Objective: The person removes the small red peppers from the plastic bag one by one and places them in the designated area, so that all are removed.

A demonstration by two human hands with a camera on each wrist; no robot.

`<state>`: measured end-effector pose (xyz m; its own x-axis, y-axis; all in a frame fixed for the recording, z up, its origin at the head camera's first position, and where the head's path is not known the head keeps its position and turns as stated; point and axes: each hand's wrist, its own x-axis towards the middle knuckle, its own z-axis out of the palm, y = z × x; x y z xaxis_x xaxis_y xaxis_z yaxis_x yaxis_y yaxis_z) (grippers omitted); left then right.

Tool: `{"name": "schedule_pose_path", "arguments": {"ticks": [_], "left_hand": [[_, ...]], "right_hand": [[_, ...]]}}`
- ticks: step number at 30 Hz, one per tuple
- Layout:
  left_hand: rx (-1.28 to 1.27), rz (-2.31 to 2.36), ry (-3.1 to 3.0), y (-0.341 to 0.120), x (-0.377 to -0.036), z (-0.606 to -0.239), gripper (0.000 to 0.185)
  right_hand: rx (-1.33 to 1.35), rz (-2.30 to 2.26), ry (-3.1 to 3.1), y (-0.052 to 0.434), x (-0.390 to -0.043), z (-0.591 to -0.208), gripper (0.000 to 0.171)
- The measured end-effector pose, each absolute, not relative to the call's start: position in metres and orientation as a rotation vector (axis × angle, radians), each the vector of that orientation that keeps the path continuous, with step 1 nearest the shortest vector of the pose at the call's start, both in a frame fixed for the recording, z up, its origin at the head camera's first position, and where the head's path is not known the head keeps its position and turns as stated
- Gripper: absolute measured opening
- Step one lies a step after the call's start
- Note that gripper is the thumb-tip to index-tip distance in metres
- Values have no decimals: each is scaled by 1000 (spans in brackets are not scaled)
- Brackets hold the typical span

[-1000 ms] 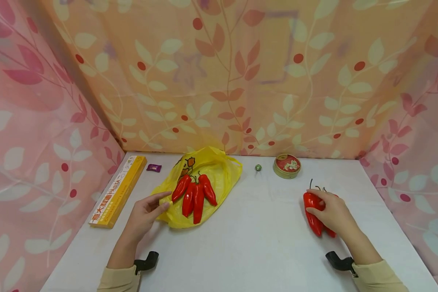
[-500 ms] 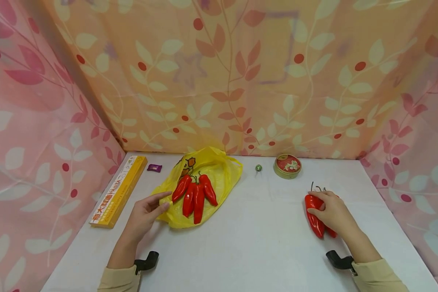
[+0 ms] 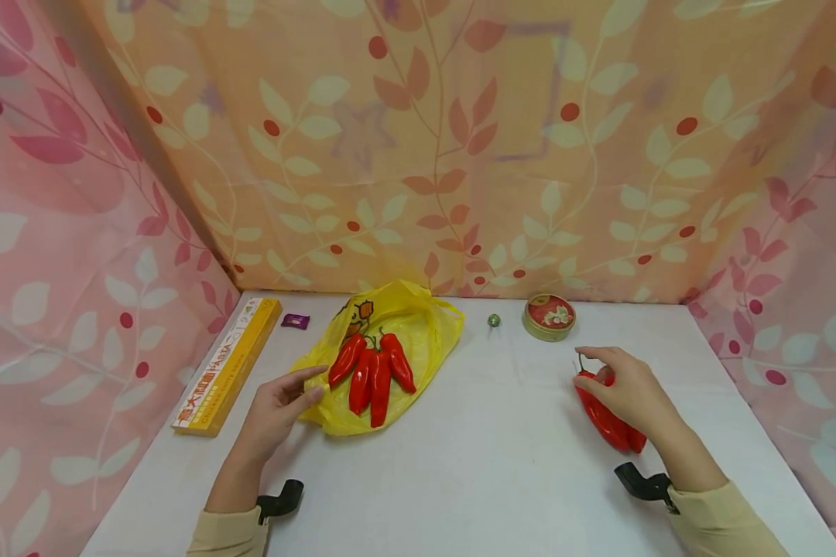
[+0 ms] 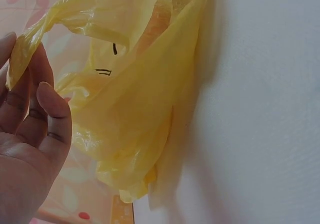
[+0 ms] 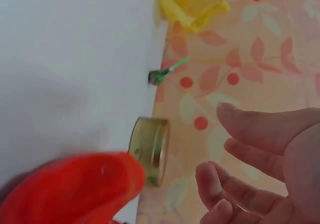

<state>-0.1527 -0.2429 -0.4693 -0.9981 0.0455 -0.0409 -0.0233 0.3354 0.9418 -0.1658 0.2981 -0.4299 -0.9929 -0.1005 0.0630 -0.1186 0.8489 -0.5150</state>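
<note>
My left hand (image 3: 312, 384) lies at the left edge of a yellow plastic bag (image 3: 425, 333) and pinches that edge between thumb and fingers. In the left wrist view the bag (image 4: 135, 98) bunches up against the fingers (image 4: 42, 98). Three red peppers (image 3: 372, 375) lie on the bag. At the right, my right hand (image 3: 591, 371) holds the stem ends of other red peppers (image 3: 609, 424), whose tips point toward me. The right wrist view shows one pepper (image 5: 75, 191), blurred, below loosely curled fingers (image 5: 260, 129).
A round gold tin (image 3: 549, 316) with a red flowered lid and a small green object (image 3: 493, 319) stand near the back of the white table (image 3: 501, 464). A long yellow box (image 3: 226, 367) and a purple candy (image 3: 295, 320) lie at the left. Leaf-patterned cloth walls close three sides.
My right hand has shifted slightly left and back with the peppers, which have turned so their tips point toward me. The left hand and the bag have not moved.
</note>
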Motion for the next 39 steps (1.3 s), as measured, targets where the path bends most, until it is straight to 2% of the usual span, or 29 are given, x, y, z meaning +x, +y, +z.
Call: {"name": "schedule_pose_path", "arguments": {"ticks": [14, 32, 39], "left_hand": [[22, 1807, 2490, -241, -152, -467, 46], [65, 1789, 2525, -243, -153, -467, 45], [62, 1792, 2528, -244, -153, -468, 44]], "right_hand": [[356, 960, -2810, 244, -181, -422, 53], [501, 1294, -2782, 164, -202, -427, 60], [561, 1406, -2720, 133, -218, -435, 54]]}}
